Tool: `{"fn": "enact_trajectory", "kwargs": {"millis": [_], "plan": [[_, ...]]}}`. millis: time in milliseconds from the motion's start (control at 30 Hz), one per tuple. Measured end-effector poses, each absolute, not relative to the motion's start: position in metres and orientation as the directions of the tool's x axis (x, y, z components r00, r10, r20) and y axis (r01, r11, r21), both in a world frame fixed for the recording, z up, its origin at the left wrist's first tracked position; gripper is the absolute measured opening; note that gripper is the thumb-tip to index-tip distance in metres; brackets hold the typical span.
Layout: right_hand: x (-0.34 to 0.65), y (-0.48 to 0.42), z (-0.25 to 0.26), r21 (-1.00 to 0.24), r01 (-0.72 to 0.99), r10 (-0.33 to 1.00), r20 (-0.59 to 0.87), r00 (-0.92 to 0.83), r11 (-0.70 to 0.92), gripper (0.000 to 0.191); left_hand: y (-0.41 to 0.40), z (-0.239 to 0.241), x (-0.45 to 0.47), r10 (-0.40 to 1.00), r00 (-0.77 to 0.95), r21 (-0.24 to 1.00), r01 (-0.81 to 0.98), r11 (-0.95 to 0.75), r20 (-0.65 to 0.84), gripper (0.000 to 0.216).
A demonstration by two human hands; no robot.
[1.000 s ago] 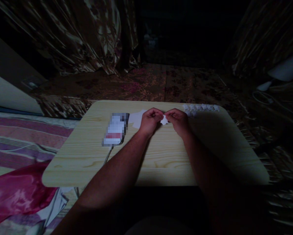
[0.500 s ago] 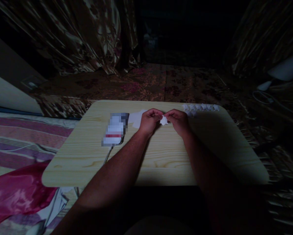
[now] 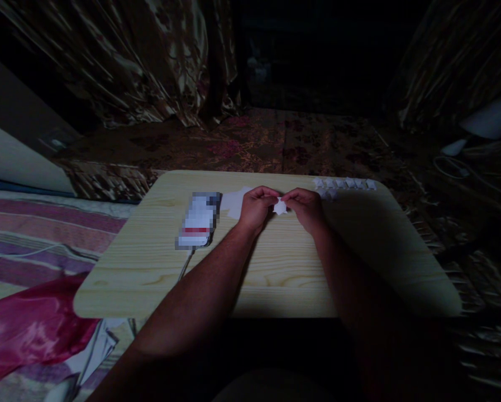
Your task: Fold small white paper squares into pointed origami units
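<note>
Over the far middle of a light wooden table (image 3: pixel 149 268), both my hands pinch one small white folded paper piece (image 3: pixel 280 207). My left hand (image 3: pixel 256 206) grips its left side with curled fingers. My right hand (image 3: pixel 305 207) grips its right side the same way. A flat white paper sheet (image 3: pixel 232 203) lies just left of my left hand. Several small white folded pieces (image 3: pixel 346 184) sit in rows near the table's far right edge.
A phone-like device (image 3: pixel 196 220), blurred out, lies left of the paper, with a cable (image 3: pixel 185 267) running toward me. Red cloth (image 3: pixel 28 326) and a striped fabric (image 3: pixel 36 234) lie to the left. Patterned curtains and carpet fill the dark background.
Almost nothing differs; both hands stay pinched on the small paper piece, with only slight finger shifts.
</note>
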State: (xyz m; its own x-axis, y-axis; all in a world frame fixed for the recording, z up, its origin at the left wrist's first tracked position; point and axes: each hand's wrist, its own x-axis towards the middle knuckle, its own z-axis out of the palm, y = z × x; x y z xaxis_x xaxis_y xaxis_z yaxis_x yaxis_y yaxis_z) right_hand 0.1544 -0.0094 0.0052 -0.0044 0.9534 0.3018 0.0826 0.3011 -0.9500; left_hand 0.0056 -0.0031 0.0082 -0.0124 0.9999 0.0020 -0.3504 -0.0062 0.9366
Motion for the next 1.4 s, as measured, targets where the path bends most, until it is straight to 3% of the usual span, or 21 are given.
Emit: {"fn": "enact_trajectory", "kwargs": {"millis": [200,367,467,700,833,967,1400], "plan": [[0.1525,-0.0116,0.0096,-0.957,0.099,0.960,0.277,0.033,0.272,0.009,-0.0035,0.0073,0.0064,1.000,0.012,0.923,-0.384,-0.013,0.019,0.014],[0.1514,-0.0110,0.0094,-0.957,0.092,0.958,0.280,0.063,0.274,0.010,-0.0031,0.0044,0.0074,0.990,0.104,0.892,-0.449,-0.041,0.098,0.038],[0.1504,-0.0114,0.0100,-0.965,0.066,0.965,0.256,0.054,0.252,0.012,-0.0030,0.0043,0.0072,0.992,0.070,0.903,-0.425,-0.062,0.101,0.041],[0.1495,-0.0122,0.0155,-0.981,-0.056,0.982,0.186,0.040,0.188,0.045,-0.0036,0.0084,0.0069,0.994,0.007,0.902,-0.421,-0.093,0.106,0.044],[0.1490,-0.0097,0.0138,-0.988,-0.076,0.989,0.127,0.073,0.133,0.035,-0.0046,0.0101,0.0070,0.996,0.019,0.901,-0.428,-0.074,0.091,0.052],[0.1483,-0.0096,0.0126,-0.991,0.016,0.987,0.134,0.092,0.133,0.024,-0.0040,0.0088,0.0067,0.995,0.029,0.902,-0.426,-0.072,0.093,0.053],[0.1460,-0.0120,0.0139,-0.982,0.098,0.978,0.173,0.118,0.162,0.015,-0.0050,0.0090,0.0074,0.993,0.034,0.906,-0.414,-0.086,0.110,0.046]]}}
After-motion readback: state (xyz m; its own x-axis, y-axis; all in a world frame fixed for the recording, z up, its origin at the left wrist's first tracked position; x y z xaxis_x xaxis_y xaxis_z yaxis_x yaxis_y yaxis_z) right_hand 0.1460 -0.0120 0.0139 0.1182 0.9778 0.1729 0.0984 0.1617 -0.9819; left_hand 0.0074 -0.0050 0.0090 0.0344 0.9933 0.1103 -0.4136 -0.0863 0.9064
